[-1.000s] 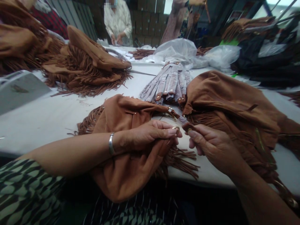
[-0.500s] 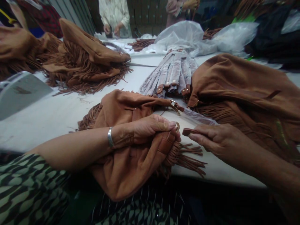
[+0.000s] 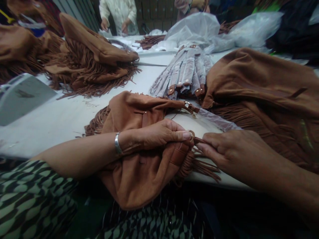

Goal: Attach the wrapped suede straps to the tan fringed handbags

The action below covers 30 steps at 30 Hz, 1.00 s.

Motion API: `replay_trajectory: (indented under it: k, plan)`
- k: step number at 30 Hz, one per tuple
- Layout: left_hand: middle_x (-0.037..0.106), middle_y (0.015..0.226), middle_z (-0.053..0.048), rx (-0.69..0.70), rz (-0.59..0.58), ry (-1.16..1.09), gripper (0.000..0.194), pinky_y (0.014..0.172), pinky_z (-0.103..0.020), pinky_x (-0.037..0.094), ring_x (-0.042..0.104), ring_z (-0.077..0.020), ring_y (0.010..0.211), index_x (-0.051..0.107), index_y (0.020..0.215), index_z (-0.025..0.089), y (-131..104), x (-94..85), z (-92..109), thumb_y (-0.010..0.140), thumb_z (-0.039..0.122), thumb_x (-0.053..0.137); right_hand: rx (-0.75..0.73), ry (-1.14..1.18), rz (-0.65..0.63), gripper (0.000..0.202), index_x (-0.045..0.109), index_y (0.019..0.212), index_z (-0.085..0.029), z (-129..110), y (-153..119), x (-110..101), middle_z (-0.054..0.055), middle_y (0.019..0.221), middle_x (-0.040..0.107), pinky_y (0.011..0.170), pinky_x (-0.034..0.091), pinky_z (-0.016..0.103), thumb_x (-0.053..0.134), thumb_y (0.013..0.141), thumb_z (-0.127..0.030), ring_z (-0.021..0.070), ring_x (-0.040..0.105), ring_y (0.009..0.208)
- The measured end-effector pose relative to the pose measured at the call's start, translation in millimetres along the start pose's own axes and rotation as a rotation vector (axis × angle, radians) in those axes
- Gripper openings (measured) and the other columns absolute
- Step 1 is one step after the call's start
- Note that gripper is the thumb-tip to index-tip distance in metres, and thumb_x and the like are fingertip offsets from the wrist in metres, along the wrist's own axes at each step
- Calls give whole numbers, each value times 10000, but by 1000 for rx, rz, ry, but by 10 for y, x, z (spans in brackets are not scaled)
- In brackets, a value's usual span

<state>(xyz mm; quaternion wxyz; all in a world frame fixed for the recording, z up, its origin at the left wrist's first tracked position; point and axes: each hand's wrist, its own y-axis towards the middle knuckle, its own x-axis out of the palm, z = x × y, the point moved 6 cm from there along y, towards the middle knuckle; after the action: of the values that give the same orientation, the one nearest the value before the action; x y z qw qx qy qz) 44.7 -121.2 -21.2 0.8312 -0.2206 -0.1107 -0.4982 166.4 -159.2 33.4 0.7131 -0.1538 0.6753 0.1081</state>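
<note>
A brown fringed bag [image 3: 149,172] lies at the table's front edge, partly hanging over it. My left hand [image 3: 169,132] is closed in a pinch on the metal ring [image 3: 191,134] at the bag's right end. Just right of it, my right hand [image 3: 224,146] grips a brown leather strap [image 3: 198,140], whose tip meets the ring; whether it passes through I cannot tell. The strap's plastic-wrapped length [image 3: 219,118] runs behind my right hand up to a buckle [image 3: 189,107] on the bag's far corner.
Several plastic-wrapped straps [image 3: 184,69] lie fanned behind the bag. Another brown fringed bag [image 3: 259,76] sits at right, more bags [image 3: 92,43] at back left. A grey-white panel [image 3: 25,99] stands at left. Clear plastic bags [image 3: 194,28] and a person [image 3: 119,16] are across the table [image 3: 62,132].
My right hand has moved left, bringing the strap's tip from a small gap away up to the ring. My left hand keeps its pinch on the ring.
</note>
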Motion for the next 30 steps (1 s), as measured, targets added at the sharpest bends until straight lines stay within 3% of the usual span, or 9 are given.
replay_trajectory:
  k: [6,10,16,24,30]
  plan:
    - [680,885,-78,6,9,27,269,883,-289,447,604,-138,846,680,823,82,-2,33,16,813,351,681,8,-113,55,303,576,586,-204,-134,-59,-44,44,454,545,475,141,283,456,824,-348,154,444,405]
    - [676,861,-70,-3,49,68,262,867,-288,457,606,-138,838,673,829,80,-4,22,13,829,342,657,26,-117,37,285,587,596,-212,-150,-84,-44,56,477,586,469,143,289,465,813,-351,170,468,400]
    - [647,808,-56,9,8,134,274,792,-267,473,580,-125,770,642,793,86,8,13,-7,866,346,598,100,-81,-37,277,594,614,-218,-130,-63,21,70,513,609,488,141,289,471,806,-374,214,529,454]
    - [590,759,-31,87,-12,498,327,698,-242,440,517,-112,698,617,821,83,4,42,68,925,344,448,145,-91,-103,302,615,643,-211,-185,-72,61,90,575,650,496,144,291,439,835,-366,228,568,503]
    - [490,655,7,187,10,787,371,612,-207,381,439,-93,634,553,706,105,-8,51,147,932,346,384,184,-99,-147,269,660,728,-216,-204,-61,85,93,635,682,501,153,292,460,827,-366,269,613,564]
